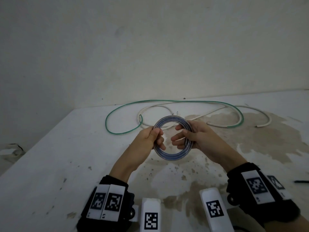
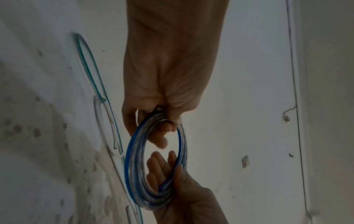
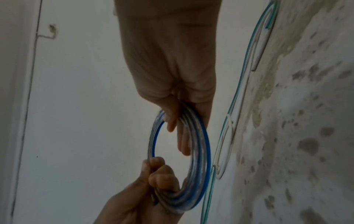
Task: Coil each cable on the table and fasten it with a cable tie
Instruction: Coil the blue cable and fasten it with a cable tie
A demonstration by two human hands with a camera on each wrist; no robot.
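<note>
— Wrist bands [image 1: 107, 200] with printed markers sit nearest, one on each of your arms. What are your hands doing?

— Your left hand [image 1: 147, 136] grips the left side of the blue coil [image 1: 168, 155], thumb on top and fingers [image 1: 161, 144] curled round the strands. Your right hand [image 1: 197, 136] holds the right side, the strands running across the palm with the fingers [image 1: 177, 141] loosely bent through the middle of the ring.

— Where is the coil itself?

— Held up off the tabletop [image 1: 66, 148], between your two hands, wound in several turns of clear cable with a blue stripe.

— And the other cables?

— Behind your hands, the green cable [image 1: 117, 111] and the white cable [image 1: 260, 113] lie loose on the tabletop, crossing one another, near the wall [image 1: 150, 47]. At the right edge lies a thin dark strip [image 1: 301, 181]; you cannot tell what it is.
</note>
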